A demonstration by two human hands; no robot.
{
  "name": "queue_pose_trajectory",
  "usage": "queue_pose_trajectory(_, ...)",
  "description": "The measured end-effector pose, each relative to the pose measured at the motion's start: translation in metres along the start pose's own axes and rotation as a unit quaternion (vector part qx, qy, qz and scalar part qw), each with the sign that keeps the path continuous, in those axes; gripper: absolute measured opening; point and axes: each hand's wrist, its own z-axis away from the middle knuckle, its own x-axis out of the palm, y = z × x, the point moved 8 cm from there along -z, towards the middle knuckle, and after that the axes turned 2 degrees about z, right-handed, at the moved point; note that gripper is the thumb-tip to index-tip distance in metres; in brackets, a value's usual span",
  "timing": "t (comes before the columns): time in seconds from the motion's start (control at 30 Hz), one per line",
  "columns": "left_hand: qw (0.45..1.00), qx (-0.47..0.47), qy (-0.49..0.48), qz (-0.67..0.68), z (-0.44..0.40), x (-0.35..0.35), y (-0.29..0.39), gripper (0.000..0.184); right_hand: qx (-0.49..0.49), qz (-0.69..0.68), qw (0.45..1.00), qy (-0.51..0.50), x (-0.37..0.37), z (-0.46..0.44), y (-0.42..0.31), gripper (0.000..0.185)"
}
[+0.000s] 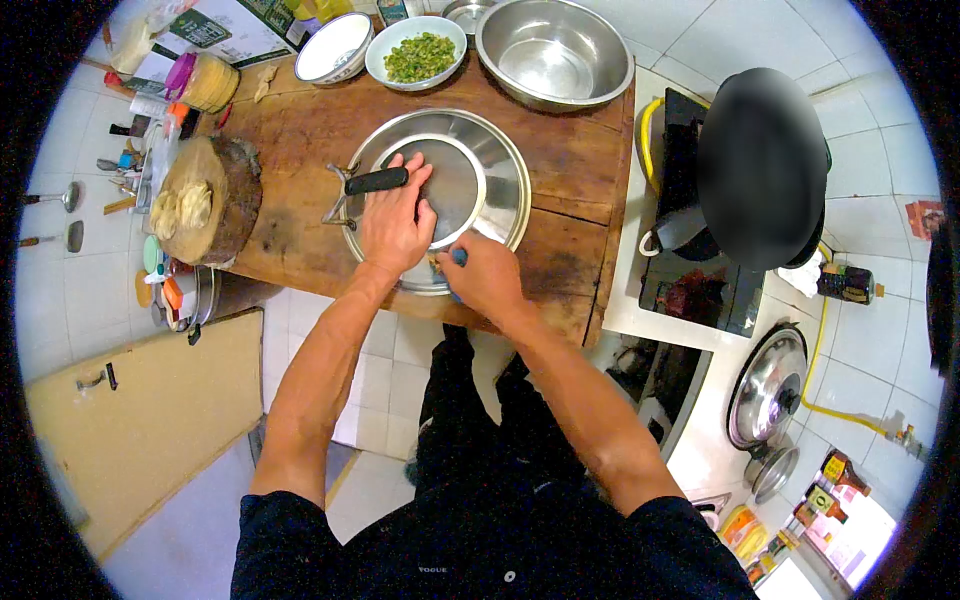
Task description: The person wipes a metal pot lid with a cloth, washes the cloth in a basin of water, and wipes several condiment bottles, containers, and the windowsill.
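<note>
A round steel pot lid (507, 180), with a pale ring around a grey middle, lies on the wooden table. My left hand (398, 225) rests flat on it, fingers stretched out and palm down. Beside those fingers is a black handle (377, 180) on a bent metal bracket (340, 212) at the lid's left edge. Near the lid's front rim, my right hand (485, 277) is closed around a small blue object (459, 256). Most of that object is hidden inside the fist, so its kind cannot be made out.
Along the table's back stand a white bowl (334, 48), a bowl of chopped greens (418, 60) and a steel basin (556, 55). A round chopping block (235, 195) is at left. On the right, a black wok (765, 165) sits over the stove (740, 300); another lid (768, 385) lies nearer.
</note>
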Motion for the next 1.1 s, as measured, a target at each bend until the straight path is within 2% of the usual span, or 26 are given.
queue_pose_trajectory(0.53,1.000,0.008,0.004,-0.002,-0.005,0.002,-0.001,0.049,-0.003,0.042,0.999,-0.007,0.008,-0.008,-0.003,0.028)
queue_pose_trajectory(0.7,1.000,0.002,-0.003,0.006,-0.004,0.002,-0.002,0.048,-0.068,0.023,0.997,0.006,0.008,-0.006,-0.007,0.026)
queue_pose_trajectory(0.73,1.000,0.003,-0.003,0.005,-0.004,0.002,-0.002,0.048,-0.068,0.022,0.997,0.007,0.004,-0.006,-0.005,0.026)
queue_pose_trajectory(0.8,1.000,0.003,-0.006,-0.003,-0.005,0.003,-0.002,0.047,-0.008,-0.014,1.000,-0.016,0.000,-0.006,0.010,0.026)
queue_pose_trajectory(1.03,1.000,-0.004,0.000,-0.006,-0.002,0.005,-0.002,0.047,-0.005,0.034,0.999,-0.014,0.010,-0.004,-0.001,0.024)
queue_pose_trajectory(1.1,1.000,0.001,0.008,-0.004,-0.003,0.003,-0.001,0.047,-0.012,0.028,0.999,0.020,0.009,-0.001,-0.007,0.024)
